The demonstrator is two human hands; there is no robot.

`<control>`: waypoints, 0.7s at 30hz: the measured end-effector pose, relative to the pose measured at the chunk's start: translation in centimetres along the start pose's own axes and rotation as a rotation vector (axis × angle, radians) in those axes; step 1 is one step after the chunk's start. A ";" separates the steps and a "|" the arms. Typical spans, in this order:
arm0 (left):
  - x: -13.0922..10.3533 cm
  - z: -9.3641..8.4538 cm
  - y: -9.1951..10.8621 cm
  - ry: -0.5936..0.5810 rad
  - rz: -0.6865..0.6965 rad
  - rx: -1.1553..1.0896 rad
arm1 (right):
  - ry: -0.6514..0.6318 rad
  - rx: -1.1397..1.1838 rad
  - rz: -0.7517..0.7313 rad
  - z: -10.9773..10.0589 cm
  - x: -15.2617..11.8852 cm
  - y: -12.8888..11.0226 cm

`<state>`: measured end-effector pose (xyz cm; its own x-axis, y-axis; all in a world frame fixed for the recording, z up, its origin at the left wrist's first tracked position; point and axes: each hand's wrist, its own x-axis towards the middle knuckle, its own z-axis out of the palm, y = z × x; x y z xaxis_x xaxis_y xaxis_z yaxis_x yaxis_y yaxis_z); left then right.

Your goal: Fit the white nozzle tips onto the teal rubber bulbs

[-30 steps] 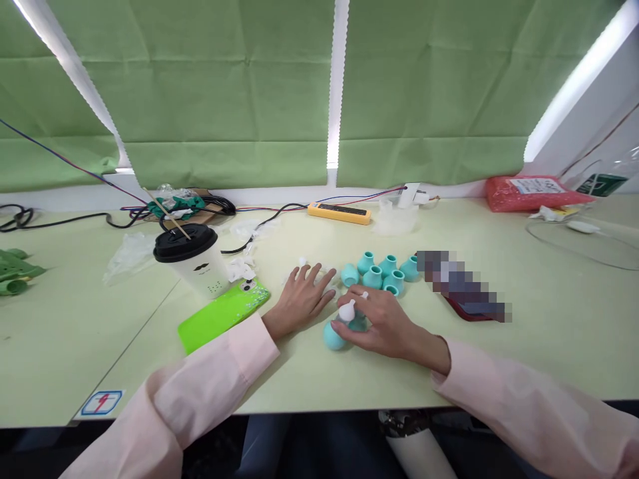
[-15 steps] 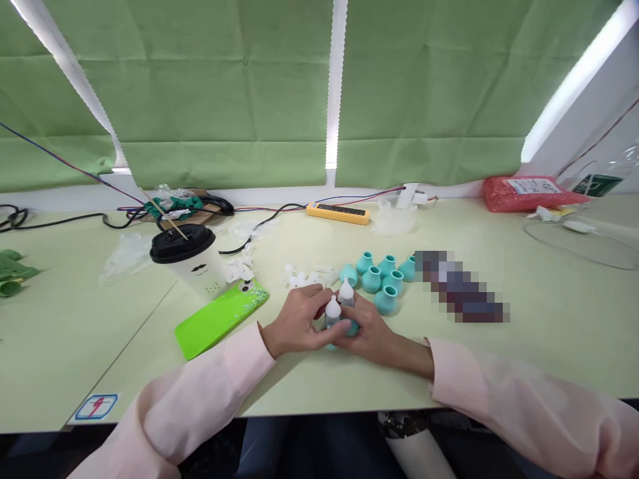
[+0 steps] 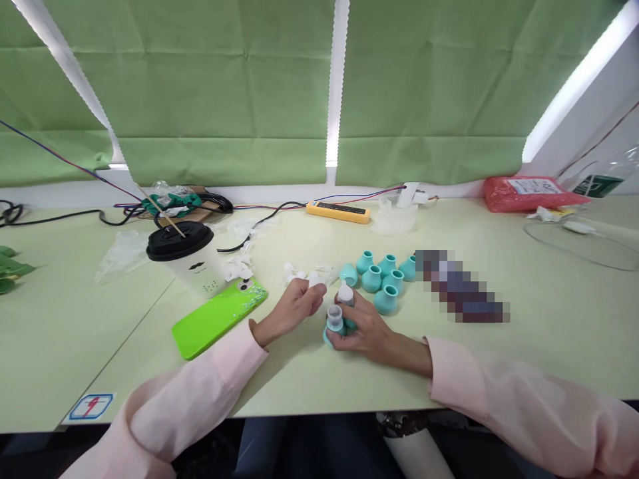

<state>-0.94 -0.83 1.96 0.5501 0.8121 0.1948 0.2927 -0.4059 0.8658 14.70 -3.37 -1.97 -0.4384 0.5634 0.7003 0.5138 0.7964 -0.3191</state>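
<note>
My right hand is wrapped round two teal squeeze bulbs standing side by side at the table's front. The nearer bulb carries a clear collar with an open top. A white pointed nozzle tops the farther one, whose body is mostly covered by my fingers. To their left, my left hand is closed, with a white nozzle at its thumb and fingertips. Several teal bulbs sit just beyond my right hand, most with open necks upward. Small white plastic parts lie past my left hand.
A bright green phone lies left of my hands, beside a white paper cup with a black lid. Farther back are a yellow power strip, cables and clear plastic bags. A red package rests at the far right.
The white nozzle has come off the nearer bulb, leaving its collar open. My left hand has moved away to the left and back, while my right hand keeps both bulbs.
</note>
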 end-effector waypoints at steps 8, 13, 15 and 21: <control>0.8 -1.0 -2.1 0.224 -0.026 0.903 | 0.023 -0.055 0.134 -1.1 0.3 -0.4; 0.5 -1.1 -1.6 0.274 0.098 0.862 | -0.109 -0.148 0.222 -1.8 0.6 -0.6; 0.2 -1.1 -0.6 0.230 0.211 0.781 | -0.166 -0.170 0.258 -2.1 0.8 -0.7; -0.8 0.7 1.0 -0.086 0.214 0.645 | -0.217 -0.162 0.303 -2.0 0.7 -1.5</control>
<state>-0.50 -2.22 2.36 0.6999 0.6608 0.2710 0.5635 -0.7440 0.3590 15.10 -4.63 0.30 -0.3861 0.8143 0.4335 0.7453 0.5522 -0.3735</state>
